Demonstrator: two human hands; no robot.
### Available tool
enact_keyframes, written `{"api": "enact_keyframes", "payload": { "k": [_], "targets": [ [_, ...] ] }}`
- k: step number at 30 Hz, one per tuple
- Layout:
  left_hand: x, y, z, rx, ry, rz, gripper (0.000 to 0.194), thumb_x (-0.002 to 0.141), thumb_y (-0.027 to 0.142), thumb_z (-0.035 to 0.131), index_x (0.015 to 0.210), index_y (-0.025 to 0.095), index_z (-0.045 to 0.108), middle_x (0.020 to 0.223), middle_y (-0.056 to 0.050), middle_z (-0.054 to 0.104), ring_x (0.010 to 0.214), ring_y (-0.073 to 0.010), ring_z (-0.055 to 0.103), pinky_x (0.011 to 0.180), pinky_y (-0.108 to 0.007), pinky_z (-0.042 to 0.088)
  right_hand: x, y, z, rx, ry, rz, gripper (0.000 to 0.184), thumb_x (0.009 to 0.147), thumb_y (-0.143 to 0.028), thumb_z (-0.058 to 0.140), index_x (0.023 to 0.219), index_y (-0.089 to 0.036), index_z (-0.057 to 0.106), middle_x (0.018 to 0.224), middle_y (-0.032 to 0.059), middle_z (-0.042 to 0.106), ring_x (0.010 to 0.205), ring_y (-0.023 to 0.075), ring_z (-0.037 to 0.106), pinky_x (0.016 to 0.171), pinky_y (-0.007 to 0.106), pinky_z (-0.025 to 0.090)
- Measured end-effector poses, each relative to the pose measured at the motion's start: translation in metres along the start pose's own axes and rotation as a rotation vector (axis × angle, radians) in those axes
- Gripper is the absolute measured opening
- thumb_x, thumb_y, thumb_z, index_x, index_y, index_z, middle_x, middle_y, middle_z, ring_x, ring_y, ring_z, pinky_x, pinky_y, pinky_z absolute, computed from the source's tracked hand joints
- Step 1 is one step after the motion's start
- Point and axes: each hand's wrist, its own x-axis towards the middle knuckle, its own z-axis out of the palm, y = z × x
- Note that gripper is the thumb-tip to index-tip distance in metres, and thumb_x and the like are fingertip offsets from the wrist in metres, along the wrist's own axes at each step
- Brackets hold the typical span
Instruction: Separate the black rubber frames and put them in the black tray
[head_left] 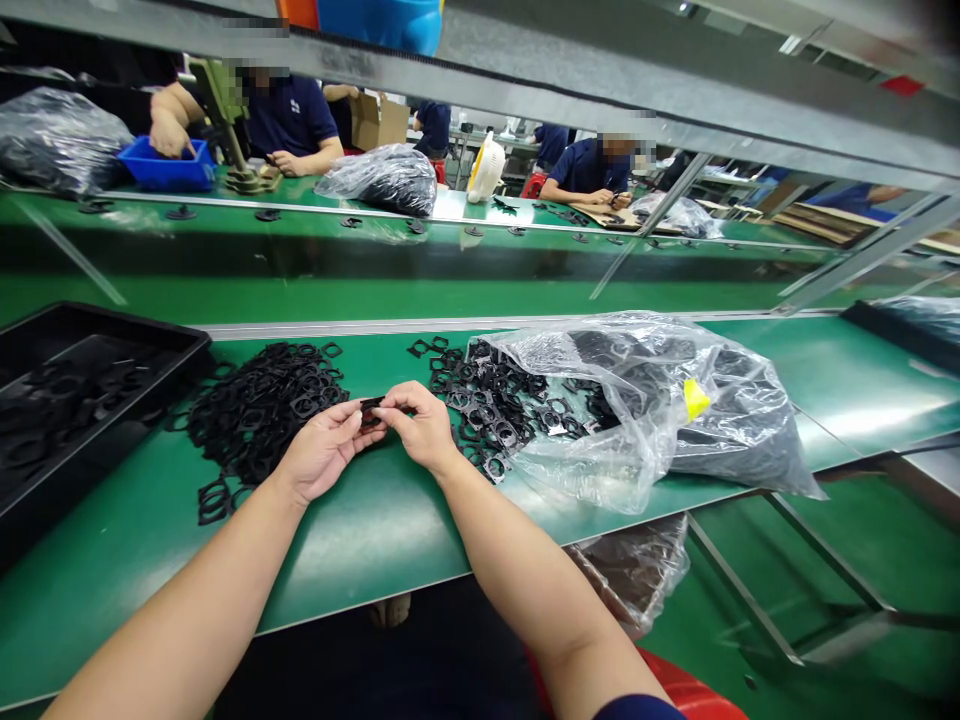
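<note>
Between both hands, over the green table (352, 540), is a small black plastic part (370, 406), partly covered by fingers. My left hand (326, 447) is closed on its left side, thumb on top. From the right, my right hand (421, 425) pinches the same part with thumb and forefinger. Left of the hands lies a heap of black ring-shaped plastic parts (266, 405). On the right, more black parts with round holes (487, 405) spill from the mouth of a clear plastic bag (645, 400) with a yellow label (696, 399).
A black tray (176, 350) with black parts stands at the far left. A metal rail (450, 328) runs behind the heaps. Across the line, co-workers sit at a conveyor with a blue bin (166, 165), bags and a fan (486, 168). A shelf crosses overhead.
</note>
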Motion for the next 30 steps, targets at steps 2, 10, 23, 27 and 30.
{"api": "enact_keyframes", "payload": {
  "k": [2, 10, 23, 27, 30],
  "targets": [
    [0.0, -0.0007, 0.0003, -0.004, -0.001, 0.01, 0.024, 0.071, 0.02, 0.074, 0.095, 0.016, 0.07, 0.098, -0.007, 0.071, 0.089, -0.0172, 0.066, 0.088, -0.033, 0.053, -0.0006, 0.0001, 0.0011, 0.022, 0.018, 0.026, 0.012, 0.073, -0.03, 0.07, 0.069, -0.02, 0.065, 0.078, 0.0024, 0.063, 0.075, 0.0139, 0.059, 0.069, 0.027, 0.049],
    [0.0015, -0.0049, -0.0014, -0.012, 0.01, 0.05, 0.021, 0.072, 0.018, 0.073, 0.093, 0.017, 0.07, 0.097, -0.006, 0.071, 0.091, -0.0168, 0.066, 0.091, -0.035, 0.051, -0.0025, -0.0067, 0.003, -0.043, 0.072, 0.023, 0.014, 0.073, -0.031, 0.069, 0.069, -0.02, 0.062, 0.077, 0.0023, 0.062, 0.073, 0.0136, 0.059, 0.068, 0.026, 0.049],
    [0.0007, -0.0031, -0.001, -0.003, 0.005, 0.034, 0.022, 0.072, 0.019, 0.073, 0.094, 0.017, 0.069, 0.098, -0.006, 0.071, 0.09, -0.0169, 0.066, 0.09, -0.035, 0.051, -0.0026, -0.0083, 0.0015, -0.056, 0.048, -0.005, 0.014, 0.075, -0.031, 0.067, 0.069, -0.02, 0.062, 0.075, 0.0027, 0.062, 0.073, 0.014, 0.058, 0.069, 0.028, 0.049],
    [0.0004, -0.0015, -0.0002, 0.017, -0.002, 0.024, 0.023, 0.071, 0.021, 0.074, 0.093, 0.016, 0.07, 0.098, -0.007, 0.071, 0.088, -0.0175, 0.066, 0.087, -0.034, 0.052, -0.0031, -0.004, 0.0044, 0.087, 0.045, 0.132, 0.017, 0.074, -0.035, 0.066, 0.077, -0.02, 0.06, 0.077, 0.0014, 0.061, 0.066, 0.0122, 0.058, 0.062, 0.026, 0.05],
    [-0.0001, 0.0008, -0.0004, 0.029, -0.013, -0.007, 0.024, 0.07, 0.022, 0.075, 0.092, 0.016, 0.07, 0.093, -0.007, 0.072, 0.084, -0.0183, 0.068, 0.083, -0.034, 0.053, -0.0038, 0.0002, 0.0077, 0.23, 0.038, 0.23, 0.022, 0.074, -0.036, 0.065, 0.088, -0.02, 0.06, 0.076, 0.0005, 0.062, 0.06, 0.0109, 0.057, 0.058, 0.024, 0.05]
  ]
}}
